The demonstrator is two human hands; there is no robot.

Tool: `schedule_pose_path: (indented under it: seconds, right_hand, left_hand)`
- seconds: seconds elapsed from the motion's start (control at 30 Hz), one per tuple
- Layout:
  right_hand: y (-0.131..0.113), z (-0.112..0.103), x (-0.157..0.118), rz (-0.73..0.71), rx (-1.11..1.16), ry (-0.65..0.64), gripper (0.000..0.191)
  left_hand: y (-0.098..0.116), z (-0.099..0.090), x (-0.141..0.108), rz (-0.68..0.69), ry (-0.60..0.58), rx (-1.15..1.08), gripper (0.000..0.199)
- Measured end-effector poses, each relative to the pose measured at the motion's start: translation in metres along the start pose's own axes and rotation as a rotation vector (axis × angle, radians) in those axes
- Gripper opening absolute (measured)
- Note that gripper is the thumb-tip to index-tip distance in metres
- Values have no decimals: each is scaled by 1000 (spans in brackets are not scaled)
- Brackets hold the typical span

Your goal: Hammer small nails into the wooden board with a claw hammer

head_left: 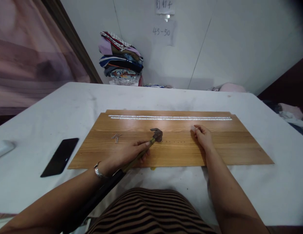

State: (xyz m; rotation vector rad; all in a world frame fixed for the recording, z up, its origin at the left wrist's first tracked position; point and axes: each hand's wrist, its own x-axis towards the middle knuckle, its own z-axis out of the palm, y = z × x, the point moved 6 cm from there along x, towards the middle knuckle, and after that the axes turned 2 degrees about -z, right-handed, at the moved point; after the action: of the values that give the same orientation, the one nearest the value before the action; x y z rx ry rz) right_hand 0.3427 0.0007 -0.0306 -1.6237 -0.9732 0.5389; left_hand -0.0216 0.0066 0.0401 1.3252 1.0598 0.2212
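My left hand [135,151] is wrapped round the handle of a claw hammer [157,135], whose dark metal head is over the middle of a wooden board [239,149]. On the right half of the board, my right hand [203,137] is closed, with thumb and forefinger pinching a small pale piece [193,128]; its kind is too small to make out. Between the hammer head and my right hand runs a row of small dark dots [178,142] on the wood. Several loose nails [116,137] lie on the left part of the board.
Two white measuring strips [171,118] run along the board's far edge. A black phone [60,157] lies left of the board on the white-covered table [39,120]. Folded clothes [122,60] are stacked against the wall, and a pink curtain [31,48] hangs at the left.
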Motion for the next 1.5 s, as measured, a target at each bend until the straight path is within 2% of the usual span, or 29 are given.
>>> schedule_pose_path:
  seconds: [0.4,0.67,0.9,1.2,1.5]
  right_hand:
    - [0,1,-1,16,17,1,45]
    - [3,0,1,-5,-5,6,45]
    - [0,0,0,-13,-16,-4,43]
    - [0,1,0,23,4,-6,44]
    - [0,1,0,28,2,-10,45]
  left_hand:
    - [6,1,-2,9,-3,-18,40]
    - [3,-4,-1,13,8,-3,45]
    - [-9,0,4,-10,-16,-18,48]
    - [-2,-6,-1,-36,14,6,42]
    - [-5,-1,0,-23,-7,-21,46]
